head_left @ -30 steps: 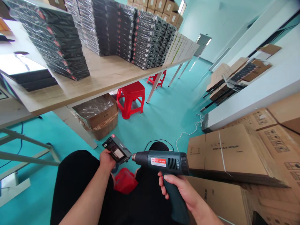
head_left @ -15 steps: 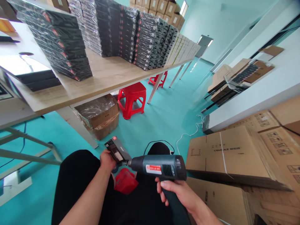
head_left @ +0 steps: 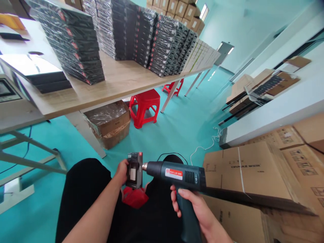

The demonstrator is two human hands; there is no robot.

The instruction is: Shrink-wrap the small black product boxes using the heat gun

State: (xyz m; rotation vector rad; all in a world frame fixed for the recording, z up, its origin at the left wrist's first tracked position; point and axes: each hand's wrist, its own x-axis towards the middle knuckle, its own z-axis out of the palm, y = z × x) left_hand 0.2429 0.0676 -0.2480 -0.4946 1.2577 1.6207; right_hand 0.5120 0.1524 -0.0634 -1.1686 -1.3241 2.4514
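Observation:
My left hand [head_left: 122,172] is closed on the left edge of a small dark product box [head_left: 135,168] with a red corner mark and a pale label, held upright above my lap. My right hand [head_left: 187,202] wraps round the handle of a dark green heat gun [head_left: 177,172]. Its metal nozzle points left and ends close to the right side of the box; whether they touch I cannot tell. Below the box, a red thing [head_left: 135,197] lies between my legs, partly hidden by the box.
A wooden table [head_left: 113,88] carries stacks of film-wrapped black boxes [head_left: 164,44]. Beneath it stand an open carton [head_left: 108,125] with clear film and a red stool [head_left: 145,106]. Large cartons [head_left: 253,168] are piled at my right. A white cable [head_left: 202,147] runs over the floor.
The box has turned from slanted to upright and shifted slightly right. The heat gun has moved a little right, its nozzle now beside the box. The view has shifted slightly.

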